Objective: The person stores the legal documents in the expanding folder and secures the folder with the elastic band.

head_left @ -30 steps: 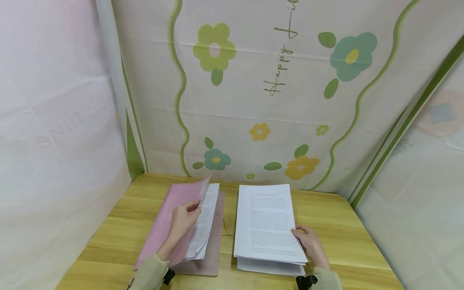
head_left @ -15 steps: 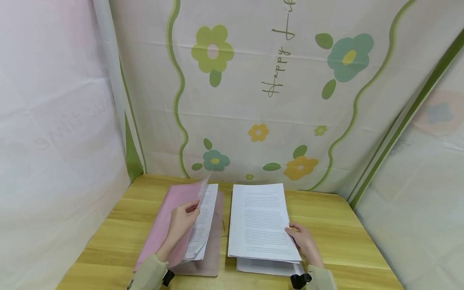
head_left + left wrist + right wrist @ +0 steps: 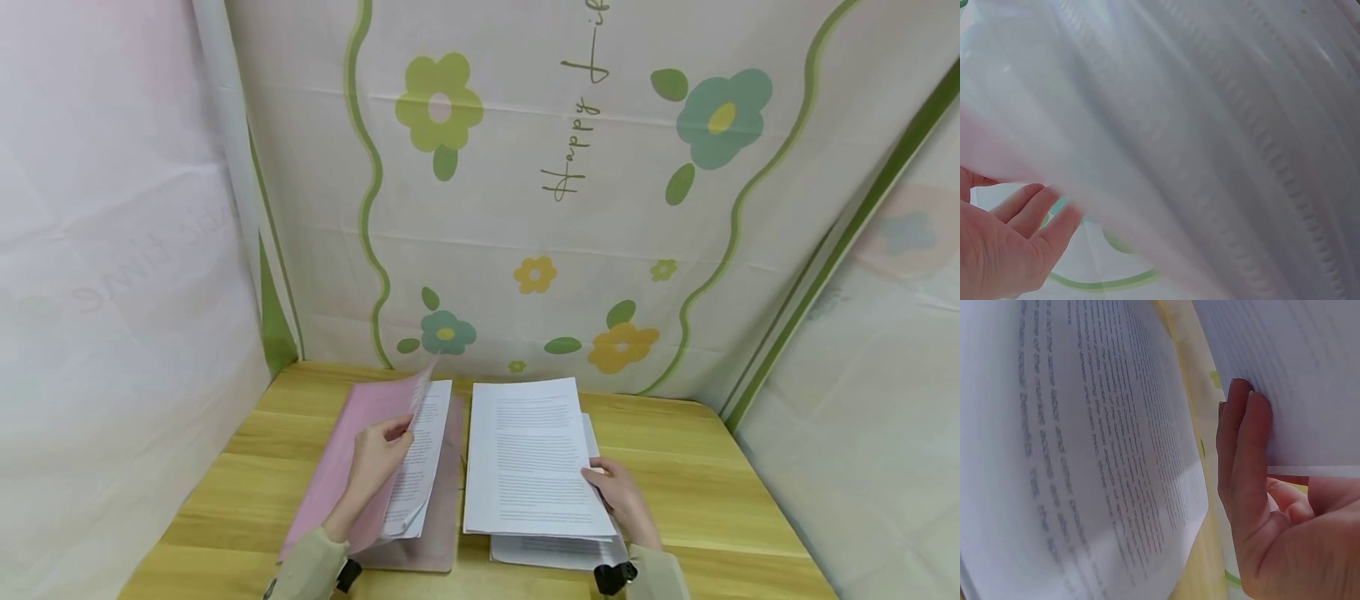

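Note:
On the left of the table lies a pink folder (image 3: pixel 341 462) with printed sheets (image 3: pixel 422 467) inside. My left hand (image 3: pixel 378 454) pinches the free edge of its cover and holds it raised at a slant. Clear ribbed plastic (image 3: pixel 1210 137) fills most of the left wrist view. To the right, my right hand (image 3: pixel 624 496) grips the right edge of some printed pages (image 3: pixel 532 467), thumb on top and fingers beneath. These pages are raised over another printed stack (image 3: pixel 551 552), which shows at the front and right. In the right wrist view the lower stack (image 3: pixel 1104 456) stands apart from the lifted pages (image 3: pixel 1310 381).
The wooden table (image 3: pixel 697 467) runs back to a white fabric wall (image 3: pixel 487 208) printed with flowers. Fabric side walls (image 3: pixel 112 292) stand to the left and right. A strip of tabletop separates the folder from the papers.
My right hand has moved left with the lifted pages, uncovering more of the stack beneath on its right side. The left hand and the folder cover stay about where they were.

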Demonstrator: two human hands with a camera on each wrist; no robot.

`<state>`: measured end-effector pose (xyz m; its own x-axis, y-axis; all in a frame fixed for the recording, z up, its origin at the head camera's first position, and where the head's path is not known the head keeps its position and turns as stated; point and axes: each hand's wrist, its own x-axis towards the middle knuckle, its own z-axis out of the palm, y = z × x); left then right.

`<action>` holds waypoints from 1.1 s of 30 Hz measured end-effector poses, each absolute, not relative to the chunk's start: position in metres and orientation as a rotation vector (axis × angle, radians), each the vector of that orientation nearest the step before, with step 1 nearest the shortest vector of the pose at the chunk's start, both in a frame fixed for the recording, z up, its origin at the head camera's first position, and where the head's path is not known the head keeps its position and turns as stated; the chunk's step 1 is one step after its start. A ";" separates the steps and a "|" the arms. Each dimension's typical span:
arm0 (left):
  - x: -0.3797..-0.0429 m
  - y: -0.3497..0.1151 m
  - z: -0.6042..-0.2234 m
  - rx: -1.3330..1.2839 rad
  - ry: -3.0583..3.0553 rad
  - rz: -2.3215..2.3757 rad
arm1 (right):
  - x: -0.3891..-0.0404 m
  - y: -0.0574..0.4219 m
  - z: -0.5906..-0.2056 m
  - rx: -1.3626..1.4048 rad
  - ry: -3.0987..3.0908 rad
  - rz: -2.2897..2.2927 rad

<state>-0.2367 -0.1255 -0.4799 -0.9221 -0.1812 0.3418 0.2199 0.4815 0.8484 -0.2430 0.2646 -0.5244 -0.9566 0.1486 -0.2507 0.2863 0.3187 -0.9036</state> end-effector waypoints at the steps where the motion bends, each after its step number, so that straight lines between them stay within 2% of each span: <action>1: -0.237 -0.126 -0.480 -0.030 -2.346 -1.424 | -0.244 0.263 -0.525 0.402 2.448 -1.730; 33: -0.239 -0.125 -0.482 0.005 -2.379 -1.448 | -0.255 0.227 -0.528 0.348 2.460 -1.731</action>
<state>-0.2387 -0.1254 -0.4820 -0.9372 -0.1842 0.2963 0.1786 0.4763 0.8610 -0.2546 0.2265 -0.5281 -0.9671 0.1212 -0.2236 0.2514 0.3222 -0.9127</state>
